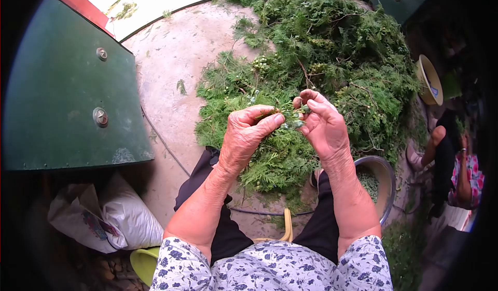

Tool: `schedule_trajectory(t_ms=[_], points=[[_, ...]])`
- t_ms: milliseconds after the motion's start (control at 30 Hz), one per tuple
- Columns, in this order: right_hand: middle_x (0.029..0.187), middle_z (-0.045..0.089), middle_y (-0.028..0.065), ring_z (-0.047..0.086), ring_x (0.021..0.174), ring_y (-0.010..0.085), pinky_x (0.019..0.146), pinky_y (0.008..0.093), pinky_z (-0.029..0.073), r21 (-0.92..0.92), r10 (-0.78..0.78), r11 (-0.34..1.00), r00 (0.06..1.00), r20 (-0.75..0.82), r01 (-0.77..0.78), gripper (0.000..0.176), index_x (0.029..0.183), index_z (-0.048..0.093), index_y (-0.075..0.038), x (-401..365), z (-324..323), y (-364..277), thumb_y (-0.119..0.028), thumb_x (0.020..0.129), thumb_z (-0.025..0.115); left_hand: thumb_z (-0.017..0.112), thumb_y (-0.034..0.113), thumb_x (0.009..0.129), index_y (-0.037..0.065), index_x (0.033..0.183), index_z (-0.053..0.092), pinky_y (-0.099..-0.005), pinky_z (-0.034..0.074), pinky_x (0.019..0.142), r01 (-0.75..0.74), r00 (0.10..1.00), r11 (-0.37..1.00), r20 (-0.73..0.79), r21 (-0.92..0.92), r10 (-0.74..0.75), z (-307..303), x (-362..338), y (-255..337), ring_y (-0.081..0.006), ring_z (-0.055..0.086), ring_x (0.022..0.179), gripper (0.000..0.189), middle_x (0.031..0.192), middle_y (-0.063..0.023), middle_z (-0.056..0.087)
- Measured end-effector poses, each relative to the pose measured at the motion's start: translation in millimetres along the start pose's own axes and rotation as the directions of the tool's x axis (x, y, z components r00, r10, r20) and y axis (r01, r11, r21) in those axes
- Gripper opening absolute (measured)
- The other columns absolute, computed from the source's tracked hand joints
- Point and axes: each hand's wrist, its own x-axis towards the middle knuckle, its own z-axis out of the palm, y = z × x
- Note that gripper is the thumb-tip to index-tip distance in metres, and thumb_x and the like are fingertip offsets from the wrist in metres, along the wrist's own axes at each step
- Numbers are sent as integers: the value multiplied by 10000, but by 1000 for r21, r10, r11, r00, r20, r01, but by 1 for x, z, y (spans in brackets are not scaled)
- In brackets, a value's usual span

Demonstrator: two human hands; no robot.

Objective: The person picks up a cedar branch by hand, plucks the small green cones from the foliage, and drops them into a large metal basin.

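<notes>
My left hand [249, 130] pinches a small evergreen sprig [288, 117] between thumb and forefinger. Bluish-green cones sit at the sprig's right end. There my right hand [324, 122] has its thumb and fingers curled around a green cone [305, 108]; the exact contact is partly hidden. Below and beyond both hands spreads a big heap of cut evergreen branches [332, 47], some bearing pale cones. To the right of my right forearm stands a metal basin [388, 187] with many small green cones in it, partly covered by the arm.
A green metal door panel [67, 94] stands at left, with a white sack [129, 213] and a yellow-green bowl [142, 265] below it. A cable [166, 143] crosses the floor. At right sit another person [464, 179] and a yellow basin [429, 81].
</notes>
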Motion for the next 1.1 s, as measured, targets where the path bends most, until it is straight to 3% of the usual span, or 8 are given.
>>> schedule_trajectory(t_ms=[167, 233, 467, 533, 667, 733, 900, 1100], points=[[728, 559, -11, 499, 537, 59, 407, 176, 350, -247, 149, 960, 988, 42, -134, 195, 966, 585, -23, -2, -9, 6, -186, 861, 600, 679, 134, 792, -11, 895, 662, -179, 415, 598, -24, 999, 1000, -22, -20, 24, 0, 1, -4, -27, 513, 673, 178, 761, 21, 620], [698, 572, -11, 490, 511, 52, 398, 164, 350, -178, 165, 972, 985, 50, -154, 201, 984, 604, -6, -5, -6, 10, -155, 848, 615, 674, 131, 796, -11, 898, 662, -183, 415, 596, -35, 999, 999, 11, -39, 35, 0, 2, -3, -26, 513, 675, 175, 757, 19, 621], [764, 612, 4, 510, 549, 38, 414, 154, 370, -285, 73, 955, 997, -23, -76, 203, 1001, 606, -10, -9, 0, 17, -91, 818, 638, 669, 137, 796, -21, 884, 656, -190, 393, 556, -56, 998, 993, -13, 107, 58, 1, 0, -4, -25, 485, 641, 181, 712, 27, 590], [748, 604, -5, 500, 546, 36, 418, 152, 364, -369, -40, 929, 998, -41, 22, 174, 977, 609, -13, -10, 2, 18, -91, 824, 631, 671, 131, 793, -26, 854, 648, -192, 372, 535, -131, 986, 961, -66, 243, 151, 4, -2, -4, -25, 465, 623, 170, 682, 36, 566], [785, 586, 12, 525, 605, 65, 472, 184, 392, -204, -19, 979, 1000, -14, 16, 172, 982, 572, -16, -7, -3, 13, -92, 832, 610, 674, 124, 791, -18, 825, 647, -190, 357, 522, -106, 987, 960, -86, 260, 133, 4, 1, -7, -19, 455, 618, 148, 673, 43, 557], [804, 584, 22, 535, 624, 79, 486, 196, 403, -128, 3, 992, 1000, 4, -3, 191, 999, 553, -17, -4, -3, 11, -101, 836, 605, 682, 118, 785, -8, 819, 651, -183, 355, 522, -81, 991, 995, -102, 65, 87, 3, 3, -11, -12, 451, 617, 134, 679, 48, 561], [816, 582, 36, 551, 636, 97, 501, 212, 421, 7, 64, 998, 997, 51, -64, 215, 1023, 519, -22, -4, -5, 9, -134, 856, 593, 687, 122, 784, 0, 818, 654, -175, 358, 529, -68, 987, 997, -142, 23, 70, 8, 3, -4, -8, 449, 620, 131, 691, 52, 567], [758, 587, 17, 532, 585, 68, 454, 185, 396, -152, 15, 988, 1000, 19, -12, 164, 984, 560, -30, -3, -10, 15, -153, 878, 572, 683, 125, 783, 4, 791, 645, -182, 342, 522, -39, 992, 995, -117, 92, 50, 6, 3, -4, -12, 430, 611, 127, 668, 60, 540]])
